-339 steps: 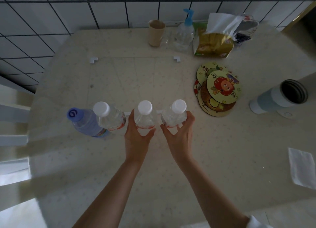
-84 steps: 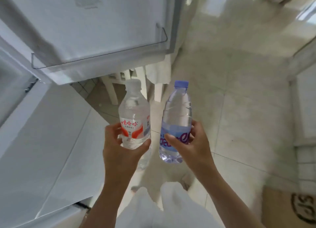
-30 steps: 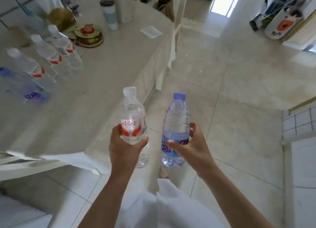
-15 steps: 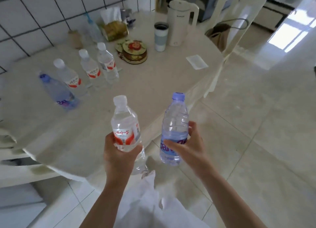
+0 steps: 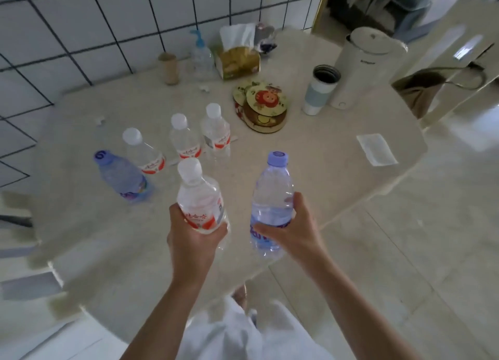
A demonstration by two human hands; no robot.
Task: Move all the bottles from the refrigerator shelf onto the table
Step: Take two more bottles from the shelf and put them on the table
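My left hand (image 5: 192,241) grips a clear bottle with a white cap and red label (image 5: 198,197), upright above the table's near edge. My right hand (image 5: 291,231) grips a blue-capped bottle with a blue label (image 5: 271,197) beside it. On the beige table (image 5: 108,238) stand several bottles in a row: a blue-capped one (image 5: 120,176) at the left, then three white-capped red-label ones (image 5: 143,153) (image 5: 185,138) (image 5: 216,128). The refrigerator is out of view.
At the back stand a paper cup (image 5: 168,68), a pump bottle (image 5: 201,55) and a tissue box (image 5: 237,58). Round coasters (image 5: 263,108), a tumbler (image 5: 320,89), a white kettle (image 5: 364,68) and a paper slip (image 5: 376,149) lie to the right. Tiled wall behind, floor at right.
I have come from the refrigerator to the table with both bottles in my hands. The table has swung from the left side to straight ahead, and the bottles now hang over its near edge.
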